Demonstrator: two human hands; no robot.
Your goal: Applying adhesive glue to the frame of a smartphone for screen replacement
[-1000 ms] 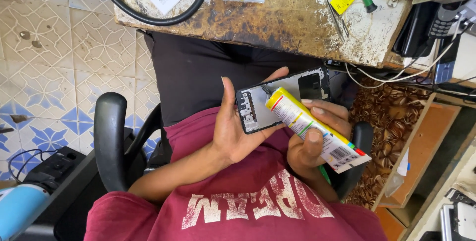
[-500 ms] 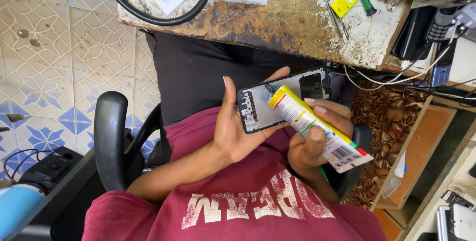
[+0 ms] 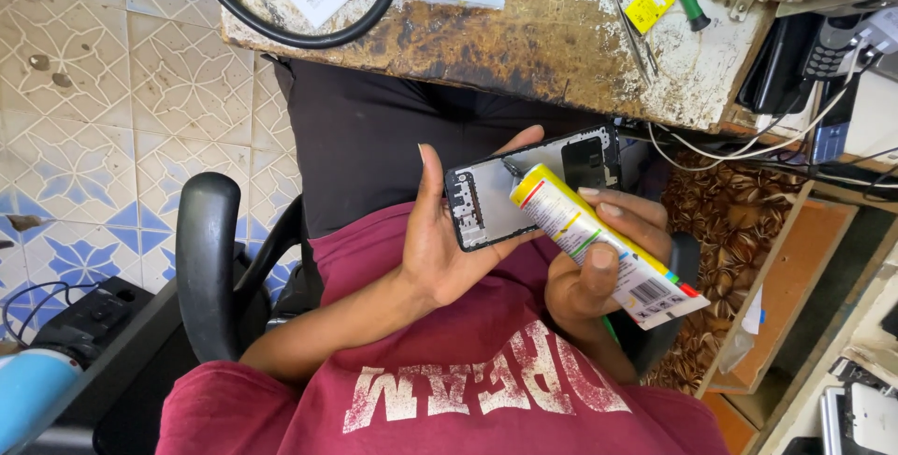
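At frame centre, left hand point(image 3: 440, 249) cradles an opened phone point(image 3: 524, 193), its inside bare; right hand point(image 3: 599, 268) grips a yellow glue tube point(image 3: 599, 240), nozzle touching the frame, gluing apparently underway.

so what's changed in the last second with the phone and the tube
Hardly anything. The left hand keeps cradling the opened phone, and the right hand keeps gripping the yellow tube with its nozzle end at the phone's inner back. Nothing was picked up or let go. The view sits slightly differently, so the worn table shows a little lower; the tweezers and black cable on it lie as before.
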